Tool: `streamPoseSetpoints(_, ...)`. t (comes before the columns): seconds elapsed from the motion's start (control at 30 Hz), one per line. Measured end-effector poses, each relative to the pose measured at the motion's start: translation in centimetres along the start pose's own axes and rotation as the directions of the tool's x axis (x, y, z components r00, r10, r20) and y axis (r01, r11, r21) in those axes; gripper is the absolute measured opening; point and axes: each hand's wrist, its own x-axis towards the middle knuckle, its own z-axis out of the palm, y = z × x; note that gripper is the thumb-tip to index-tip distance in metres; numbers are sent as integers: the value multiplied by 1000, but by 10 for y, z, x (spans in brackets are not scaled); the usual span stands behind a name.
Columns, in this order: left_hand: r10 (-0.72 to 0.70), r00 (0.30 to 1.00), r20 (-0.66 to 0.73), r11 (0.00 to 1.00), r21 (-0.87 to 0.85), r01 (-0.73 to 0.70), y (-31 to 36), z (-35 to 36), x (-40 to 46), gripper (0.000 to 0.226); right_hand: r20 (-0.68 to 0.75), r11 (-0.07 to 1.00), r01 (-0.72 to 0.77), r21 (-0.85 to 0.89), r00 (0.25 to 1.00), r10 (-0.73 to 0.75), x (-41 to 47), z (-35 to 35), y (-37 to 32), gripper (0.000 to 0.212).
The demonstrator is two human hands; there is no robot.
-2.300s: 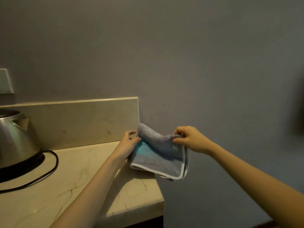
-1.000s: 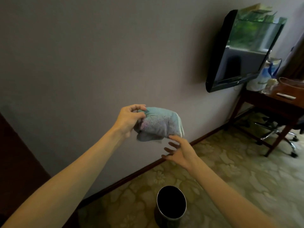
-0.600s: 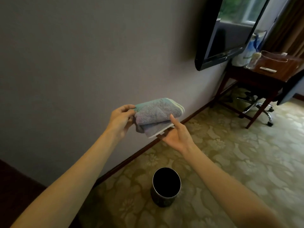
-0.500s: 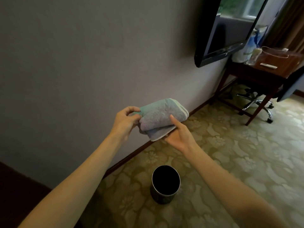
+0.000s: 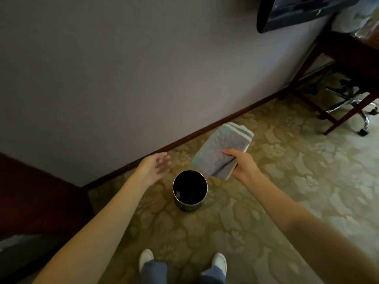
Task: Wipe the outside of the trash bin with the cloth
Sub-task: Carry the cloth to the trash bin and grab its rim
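Note:
A small round dark trash bin [image 5: 189, 206] stands upright on the patterned carpet just in front of my feet, its open mouth facing up. A folded light-blue cloth [image 5: 219, 150] with white edging is gripped in my right hand [image 5: 242, 165], held in the air above and to the right of the bin. Above and left of the bin hovers my left hand [image 5: 155, 167], palm turned up, fingers spread, holding nothing. Neither hand touches the bin.
A grey wall with a dark baseboard [image 5: 205, 130] runs behind the bin. A dark wooden cabinet [image 5: 34, 197] stands at the left. At the right are a wooden desk [image 5: 348, 58], a wheeled chair base [image 5: 352, 107] and a wall-mounted screen [image 5: 291, 11].
My left hand has let go of the cloth and opened; my right hand now holds the cloth alone. Both hands have dropped toward the bin, and my view has tilted down to my feet.

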Motion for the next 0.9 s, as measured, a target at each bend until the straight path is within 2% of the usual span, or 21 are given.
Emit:
streamPoseSetpoints(0.1, -43, 995, -85, 999, 13, 44, -45, 14, 13, 9, -41, 997, -31, -73, 999, 28, 15, -48, 4, 53)
streamPoseSetpoints(0.27, -78, 973, -217, 990, 101, 102, -115, 18, 46, 14, -177, 975, -114, -191, 981, 80, 44, -100, 36, 32)
streamPoseSetpoints(0.4, -112, 954, -277, 966, 196, 171, -169, -2, 83, 20, -254, 934, -143, -328, 965, 59, 73, -129, 85, 30)
streamPoseSetpoints(0.57, -115, 943, -313, 932, 294, 212, -245, -43, 157, 23, -300, 904, -193, -381, 951, 77, 139, -173, 168, 35)
streamPoseSetpoints(0.73, -70, 958, -279, 889, 418, 186, -329, -86, 236, 25, -348, 902, -204, -380, 935, 65, 207, -216, 277, 40)
streamPoseSetpoints(0.9, -66, 960, -271, 887, 424, 181, -418, -122, 299, 25, -380, 867, -234, -439, 923, 57, 274, -252, 380, 43)
